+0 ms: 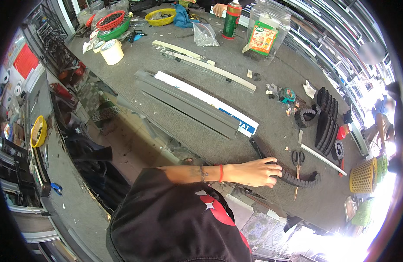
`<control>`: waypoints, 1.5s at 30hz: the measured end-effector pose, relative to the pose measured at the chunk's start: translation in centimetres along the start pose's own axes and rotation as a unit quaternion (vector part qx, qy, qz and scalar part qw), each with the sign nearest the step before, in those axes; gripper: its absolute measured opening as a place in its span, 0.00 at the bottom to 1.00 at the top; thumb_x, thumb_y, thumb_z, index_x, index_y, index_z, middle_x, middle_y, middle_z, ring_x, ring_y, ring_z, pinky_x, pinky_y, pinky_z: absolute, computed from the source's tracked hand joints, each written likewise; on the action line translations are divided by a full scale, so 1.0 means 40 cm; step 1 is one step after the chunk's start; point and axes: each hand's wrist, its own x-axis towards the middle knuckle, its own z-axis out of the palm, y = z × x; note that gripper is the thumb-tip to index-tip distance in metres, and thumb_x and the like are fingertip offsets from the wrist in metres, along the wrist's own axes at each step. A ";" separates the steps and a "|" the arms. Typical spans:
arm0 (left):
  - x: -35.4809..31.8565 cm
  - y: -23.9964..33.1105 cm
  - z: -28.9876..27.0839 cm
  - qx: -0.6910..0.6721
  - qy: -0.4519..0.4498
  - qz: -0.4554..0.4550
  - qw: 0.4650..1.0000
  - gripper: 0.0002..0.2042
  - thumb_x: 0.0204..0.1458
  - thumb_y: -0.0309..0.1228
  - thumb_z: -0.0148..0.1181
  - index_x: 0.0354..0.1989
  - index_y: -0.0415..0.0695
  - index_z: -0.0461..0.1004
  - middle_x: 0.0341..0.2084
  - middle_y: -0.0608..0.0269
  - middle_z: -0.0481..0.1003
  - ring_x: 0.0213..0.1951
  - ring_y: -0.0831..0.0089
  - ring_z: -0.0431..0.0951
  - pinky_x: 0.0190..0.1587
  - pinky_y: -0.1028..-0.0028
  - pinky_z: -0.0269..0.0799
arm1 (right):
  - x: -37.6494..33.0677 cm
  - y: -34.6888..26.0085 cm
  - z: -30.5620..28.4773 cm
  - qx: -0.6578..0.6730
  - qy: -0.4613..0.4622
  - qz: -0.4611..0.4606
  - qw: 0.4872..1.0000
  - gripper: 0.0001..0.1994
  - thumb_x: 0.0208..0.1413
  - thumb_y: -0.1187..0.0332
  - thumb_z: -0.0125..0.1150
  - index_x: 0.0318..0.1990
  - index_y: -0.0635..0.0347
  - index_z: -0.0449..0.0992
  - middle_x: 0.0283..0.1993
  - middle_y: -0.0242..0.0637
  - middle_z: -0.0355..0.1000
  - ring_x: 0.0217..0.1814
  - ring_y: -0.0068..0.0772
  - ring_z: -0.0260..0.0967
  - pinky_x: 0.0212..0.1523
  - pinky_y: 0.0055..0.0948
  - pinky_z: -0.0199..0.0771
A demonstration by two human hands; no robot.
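The black ribbed rubber strip (pixel 293 177) lies curved on the grey workbench (pixel 236 144) near its front edge, the right hand (pixel 256 171) closing on its near end, scissors (pixel 298 162) untouched beside it, left hand unseen.

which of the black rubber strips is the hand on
The long loose strip lying flat by the scissors, under the hand; the others sit coiled or stacked farther back.

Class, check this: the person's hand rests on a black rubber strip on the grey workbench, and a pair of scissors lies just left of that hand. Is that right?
Not quite. In the head view the scissors lie to the right of the hand, not the left. The hand does rest on the black rubber strip on the grey workbench.
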 end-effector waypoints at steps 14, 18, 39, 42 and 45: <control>0.110 0.246 -0.010 -0.159 0.051 0.054 0.985 0.08 0.48 0.33 0.55 0.36 0.48 0.74 0.24 0.67 0.74 0.33 0.70 0.76 0.35 0.70 0.70 | -0.017 -0.097 -0.104 -0.022 -0.200 -0.010 0.980 0.19 0.63 0.60 0.39 0.48 0.63 0.73 0.38 0.42 0.72 0.38 0.37 0.69 0.41 0.35 0.69; 0.080 0.236 0.024 -0.091 0.064 0.045 0.993 0.09 0.47 0.32 0.54 0.37 0.47 0.75 0.24 0.67 0.74 0.32 0.71 0.75 0.34 0.71 0.69 | 0.007 -0.131 0.098 0.128 -0.287 0.003 0.949 0.18 0.66 0.60 0.43 0.47 0.66 0.74 0.31 0.38 0.72 0.38 0.32 0.70 0.46 0.31 0.68; 0.026 0.251 -0.069 -0.594 0.033 -0.081 0.800 0.10 0.52 0.27 0.56 0.43 0.40 0.74 0.29 0.59 0.78 0.30 0.65 0.77 0.36 0.70 0.71 | 0.197 -0.175 0.153 -0.269 -0.106 -0.397 0.871 0.21 0.45 0.65 0.65 0.48 0.61 0.70 0.44 0.42 0.68 0.49 0.45 0.65 0.52 0.42 0.60; 0.032 0.259 -0.054 -0.676 0.019 -0.108 0.729 0.10 0.53 0.26 0.55 0.42 0.40 0.75 0.28 0.58 0.77 0.30 0.64 0.77 0.37 0.70 0.71 | 0.229 -0.205 0.206 -0.258 -0.121 -0.456 0.843 0.23 0.49 0.64 0.62 0.52 0.60 0.68 0.44 0.44 0.68 0.46 0.46 0.66 0.48 0.39 0.63; 0.016 0.261 -0.034 -0.675 -0.020 -0.129 0.726 0.10 0.53 0.25 0.55 0.42 0.40 0.75 0.28 0.58 0.77 0.30 0.64 0.76 0.38 0.70 0.71 | 0.240 -0.224 0.242 -0.257 -0.154 -0.461 0.835 0.27 0.52 0.60 0.58 0.59 0.57 0.64 0.43 0.45 0.67 0.45 0.47 0.64 0.50 0.41 0.61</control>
